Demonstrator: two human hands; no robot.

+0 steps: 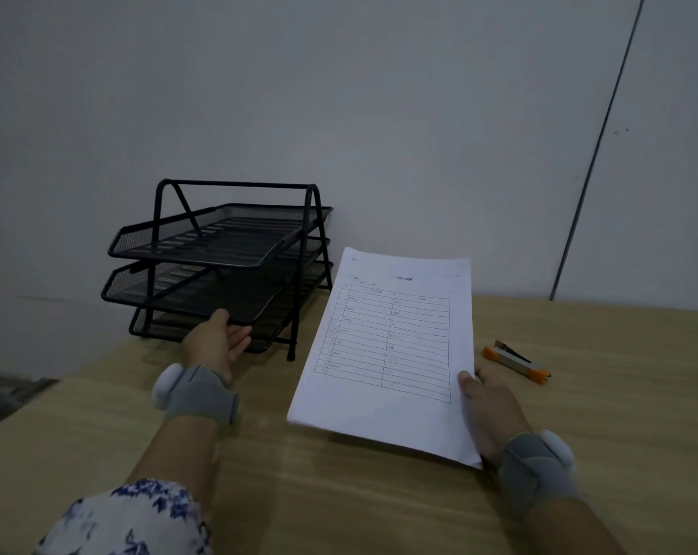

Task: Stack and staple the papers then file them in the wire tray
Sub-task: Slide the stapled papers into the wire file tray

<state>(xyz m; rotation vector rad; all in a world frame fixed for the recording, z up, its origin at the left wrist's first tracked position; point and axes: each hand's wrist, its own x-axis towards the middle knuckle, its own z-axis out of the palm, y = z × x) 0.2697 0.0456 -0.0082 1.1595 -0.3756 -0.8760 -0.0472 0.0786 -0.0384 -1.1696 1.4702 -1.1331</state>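
Observation:
A stack of white papers [387,354] with a printed table on the top sheet is held above the wooden table, tilted up at its far end. My right hand [485,414] grips the stack at its near right edge, thumb on top. The black three-tier wire tray [219,266] stands at the back left against the wall. My left hand [217,342] reaches to the front edge of its middle tier, fingers apart, thumb touching the rim. An orange and white stapler [517,360] lies on the table to the right of the papers.
The wooden table [379,494] runs up to a grey wall. Its left edge drops off just left of the tray. Both wrists wear grey straps with white sensors.

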